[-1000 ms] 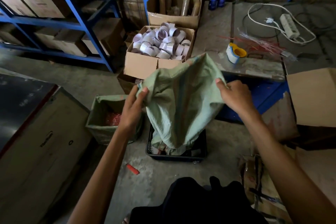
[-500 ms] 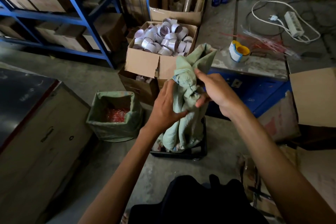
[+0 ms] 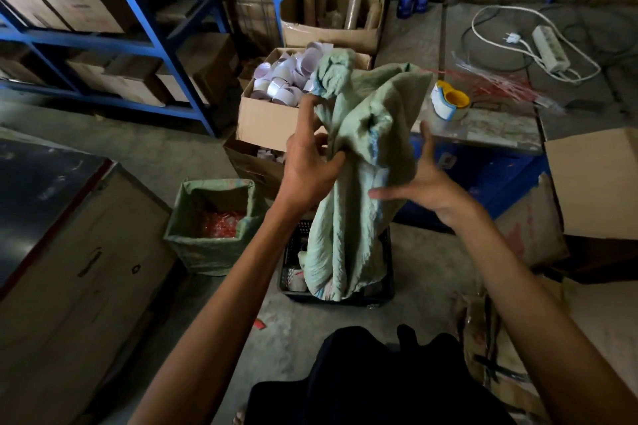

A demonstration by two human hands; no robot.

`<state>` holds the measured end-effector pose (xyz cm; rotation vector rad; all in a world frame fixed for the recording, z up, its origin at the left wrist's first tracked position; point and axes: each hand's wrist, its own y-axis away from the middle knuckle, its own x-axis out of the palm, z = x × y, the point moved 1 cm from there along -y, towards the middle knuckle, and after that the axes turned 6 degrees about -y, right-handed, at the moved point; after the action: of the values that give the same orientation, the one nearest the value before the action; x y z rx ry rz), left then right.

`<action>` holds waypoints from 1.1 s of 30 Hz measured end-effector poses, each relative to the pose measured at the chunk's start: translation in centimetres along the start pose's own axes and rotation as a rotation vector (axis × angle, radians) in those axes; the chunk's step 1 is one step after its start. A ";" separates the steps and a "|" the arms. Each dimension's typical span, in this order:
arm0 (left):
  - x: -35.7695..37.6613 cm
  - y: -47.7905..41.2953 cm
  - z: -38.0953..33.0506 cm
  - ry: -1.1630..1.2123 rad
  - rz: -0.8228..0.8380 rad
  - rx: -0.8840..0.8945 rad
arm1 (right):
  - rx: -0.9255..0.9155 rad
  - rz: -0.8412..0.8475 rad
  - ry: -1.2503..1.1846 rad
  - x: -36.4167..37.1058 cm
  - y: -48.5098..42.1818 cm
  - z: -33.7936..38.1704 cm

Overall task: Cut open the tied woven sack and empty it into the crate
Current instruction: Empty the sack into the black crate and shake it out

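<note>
Limp green sack held up over the black crate

The sack (image 3: 359, 162) hangs crumpled at centre frame, its lower end inside the crate (image 3: 386, 286) on the floor. The left hand (image 3: 310, 166) has its fingers closed on the bunched cloth; the right hand (image 3: 428, 186) sits beside it, fingers spread open, thumb nearing the fabric.
</note>
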<state>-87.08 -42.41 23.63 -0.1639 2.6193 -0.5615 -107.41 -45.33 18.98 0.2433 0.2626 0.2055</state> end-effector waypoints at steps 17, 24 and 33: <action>-4.0 0.0 3.2 0.164 0.129 -0.288 | -0.222 -0.253 -0.180 4.6 -1.8 2.5; -0.9 1.5 7.4 -0.084 0.389 -0.340 | -0.276 -0.151 -0.054 5.6 -2.6 5.6; 1.2 0.8 8.6 -0.145 0.042 -0.366 | -0.195 -0.116 -0.177 6.4 -3.9 6.0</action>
<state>-84.20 -45.06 15.80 -0.2529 2.5516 -0.0481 -99.08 -48.79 22.08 0.0518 0.0792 0.0928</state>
